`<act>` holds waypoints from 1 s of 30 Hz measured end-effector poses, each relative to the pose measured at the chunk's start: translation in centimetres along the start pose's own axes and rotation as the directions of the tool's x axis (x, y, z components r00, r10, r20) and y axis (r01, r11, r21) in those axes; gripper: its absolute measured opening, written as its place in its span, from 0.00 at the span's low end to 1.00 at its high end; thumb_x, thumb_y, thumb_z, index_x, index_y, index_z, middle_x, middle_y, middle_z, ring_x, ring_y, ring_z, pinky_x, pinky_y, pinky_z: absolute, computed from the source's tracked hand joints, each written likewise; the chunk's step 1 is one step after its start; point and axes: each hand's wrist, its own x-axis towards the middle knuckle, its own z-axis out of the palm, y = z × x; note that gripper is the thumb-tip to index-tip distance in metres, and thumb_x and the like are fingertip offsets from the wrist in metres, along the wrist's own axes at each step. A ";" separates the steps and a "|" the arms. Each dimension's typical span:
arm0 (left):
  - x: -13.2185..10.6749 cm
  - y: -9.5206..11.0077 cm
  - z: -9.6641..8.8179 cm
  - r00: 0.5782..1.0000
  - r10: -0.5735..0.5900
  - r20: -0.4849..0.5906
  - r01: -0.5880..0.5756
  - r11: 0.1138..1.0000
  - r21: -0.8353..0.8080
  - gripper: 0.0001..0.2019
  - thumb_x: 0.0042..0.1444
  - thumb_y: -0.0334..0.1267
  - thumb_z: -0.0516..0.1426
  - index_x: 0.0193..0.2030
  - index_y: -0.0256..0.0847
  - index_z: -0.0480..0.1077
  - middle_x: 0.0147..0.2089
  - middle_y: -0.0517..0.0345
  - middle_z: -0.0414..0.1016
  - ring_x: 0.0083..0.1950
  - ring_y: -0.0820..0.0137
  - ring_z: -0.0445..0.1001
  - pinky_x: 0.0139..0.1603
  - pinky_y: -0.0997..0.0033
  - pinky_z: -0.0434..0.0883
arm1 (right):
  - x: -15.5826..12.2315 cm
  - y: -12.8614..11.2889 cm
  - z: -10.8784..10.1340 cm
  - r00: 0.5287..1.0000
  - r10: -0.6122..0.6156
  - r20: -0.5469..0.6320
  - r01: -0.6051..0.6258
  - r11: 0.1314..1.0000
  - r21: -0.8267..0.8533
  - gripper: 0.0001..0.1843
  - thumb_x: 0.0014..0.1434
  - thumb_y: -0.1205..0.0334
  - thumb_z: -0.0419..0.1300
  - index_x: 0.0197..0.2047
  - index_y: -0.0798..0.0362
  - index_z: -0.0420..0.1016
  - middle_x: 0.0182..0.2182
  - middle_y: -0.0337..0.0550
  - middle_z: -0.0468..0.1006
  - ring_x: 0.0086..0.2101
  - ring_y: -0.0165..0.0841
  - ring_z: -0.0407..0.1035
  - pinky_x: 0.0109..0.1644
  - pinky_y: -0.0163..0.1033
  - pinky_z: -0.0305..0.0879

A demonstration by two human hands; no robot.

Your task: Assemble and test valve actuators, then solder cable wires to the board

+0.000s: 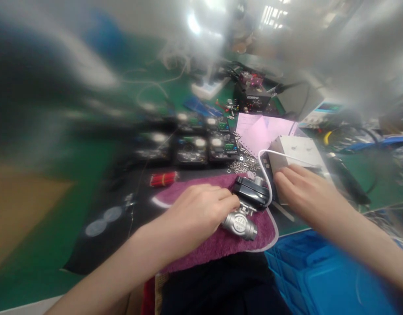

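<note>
My left hand (204, 204) is closed on the left side of a motorised ball valve, its fingertips hidden behind it. The valve has a silver metal body (240, 224) with raised lettering under a black actuator housing (250, 191). It rests on a purple cloth (201, 253) with a white border. A white cable (264, 168) loops up from the housing and across a grey metal box (303, 148). My right hand (295, 186), its fingers curled together, is at the near side of that box. Whatever its fingertips touch is hidden.
Several black units with circuit boards (191, 149) stand beyond the cloth. Loose nuts and washers (242, 165) lie near pink paper sheets (263, 129). A bundle of red wires (163, 178) is at the left. Blue crates (319, 271) stand at the lower right. A black station (254, 98) sits behind.
</note>
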 end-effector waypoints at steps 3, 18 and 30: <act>0.2 -0.1 -0.2 0.998 0.066 -0.011 -0.066 0.997 0.047 0.06 0.76 0.38 0.54 0.51 0.44 0.73 0.46 0.59 0.80 0.45 0.63 0.79 0.47 0.60 0.71 | -3.6 -1.7 -0.9 0.949 0.285 -0.137 -0.214 0.897 0.387 0.04 0.71 0.63 0.62 0.43 0.51 0.79 0.36 0.42 0.82 0.32 0.34 0.73 0.34 0.38 0.66; 0.4 -0.7 -0.2 0.977 0.210 -0.031 -0.201 0.962 0.186 0.09 0.76 0.38 0.53 0.55 0.44 0.74 0.48 0.56 0.79 0.46 0.64 0.77 0.46 0.61 0.70 | -4.5 -8.7 1.3 0.792 0.358 0.495 -0.346 -0.405 0.846 0.16 0.63 0.49 0.74 0.48 0.50 0.86 0.30 0.40 0.83 0.26 0.26 0.71 0.30 0.29 0.66; 1.0 -1.0 -1.6 0.887 0.462 0.003 -0.422 0.808 0.410 0.09 0.74 0.33 0.55 0.47 0.41 0.78 0.45 0.55 0.82 0.39 0.65 0.75 0.40 0.62 0.71 | -2.8 -10.1 4.0 0.882 0.415 -0.222 -0.132 0.671 0.730 0.08 0.75 0.67 0.60 0.54 0.52 0.78 0.42 0.42 0.81 0.39 0.31 0.74 0.44 0.37 0.67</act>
